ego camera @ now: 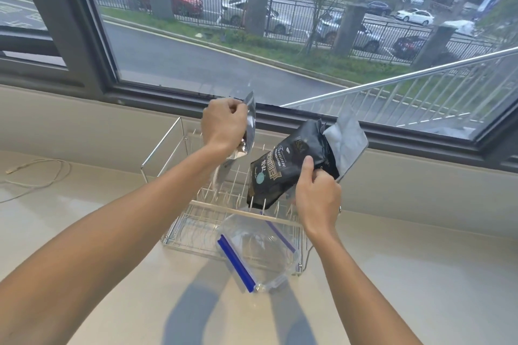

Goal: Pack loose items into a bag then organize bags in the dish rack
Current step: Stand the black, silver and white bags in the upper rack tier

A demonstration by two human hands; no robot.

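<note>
**Both hands lifting pouches above a wire dish rack**

The left hand (224,123), raised at 11 o'clock from the frame centre, is seen from the back with its fingers curled, pinching the top edge of a silver foil pouch (249,126) that hangs down beside the wrist. The right hand (316,193), at 3 o'clock from the centre, grips a black coffee-style pouch (283,168) with the thumb pressed on its printed face and the fingers wrapped behind; a ring shows on one finger. The pouch is tilted, its opened top pointing toward 1 o'clock. Just behind it, and in the same grip as far as can be told, stands a second, silver-grey pouch (350,143).

Both forearms reach in from the lower edge, over a pale worktop (98,302). The wire dish rack (179,232) stands on it below the hands, its upright prongs touching or just under the black pouch's lower corner. A clear zip bag (252,249) with a blue seal strip lies open, half in the rack's near end and half on the worktop at 6 o'clock. A pale cable (42,173) lies at 9 o'clock. A window (196,36) behind shows a road, a fence and parked cars.

Script lettering on the black pouch appears to read "Treasure"; the rest is not legible.
</note>
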